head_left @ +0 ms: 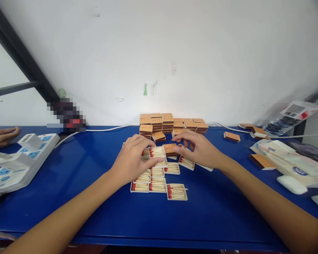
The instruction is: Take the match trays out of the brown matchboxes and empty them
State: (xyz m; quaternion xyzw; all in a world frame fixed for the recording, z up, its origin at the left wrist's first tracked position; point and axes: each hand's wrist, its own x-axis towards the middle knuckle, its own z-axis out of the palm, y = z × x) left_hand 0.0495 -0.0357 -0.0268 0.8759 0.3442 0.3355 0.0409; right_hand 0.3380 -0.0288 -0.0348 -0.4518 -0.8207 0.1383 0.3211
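Note:
My left hand (134,155) grips a matchbox tray (157,152) full of red-tipped matches between thumb and fingers. Right against that tray's side is an orange matchbox cover (170,148), its printed face up. The thumb of my right hand (197,146) touches the cover's right end, and its fingers curl behind it. Below and around both hands lie several open trays of matches, partly hidden by my left hand. One match tray (177,192) sits apart at the front, a match sticking out on its right.
Stacked matchboxes (161,123) stand along the wall. Loose matchboxes (231,136), a tissue pack (288,162), a white case (292,184) and a plastic bottle (294,113) lie right. At left are a power strip (46,144) and another person's hand (5,137). Cables cross the blue table (196,225).

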